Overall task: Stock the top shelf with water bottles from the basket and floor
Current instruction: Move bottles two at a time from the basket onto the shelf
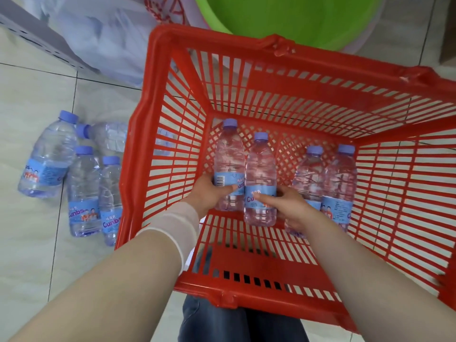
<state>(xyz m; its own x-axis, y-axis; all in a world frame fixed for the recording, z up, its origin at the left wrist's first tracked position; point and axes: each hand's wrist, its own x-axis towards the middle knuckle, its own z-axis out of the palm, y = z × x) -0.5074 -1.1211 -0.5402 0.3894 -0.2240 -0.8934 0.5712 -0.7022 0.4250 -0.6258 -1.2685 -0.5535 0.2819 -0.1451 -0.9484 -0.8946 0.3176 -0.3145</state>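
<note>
A red plastic basket (246, 290) stands on the floor right in front of me with several clear water bottles inside, each with a purple cap and blue label. My left hand (209, 196) grips the leftmost bottle (229, 154) around its label. My right hand (288, 206) grips the bottle beside it (260, 169), thumb across the label. Two more bottles (328, 178) lie at the right of the basket floor. Several more bottles (84, 188) lie on the tiled floor to the basket's left. No shelf is in view.
A green plastic tub (296, 18) sits beyond the basket's far rim. A white plastic bag (103, 38) and a grey perforated metal strip (37, 38) lie at the upper left. My knees in jeans (222, 324) are under the basket's near edge.
</note>
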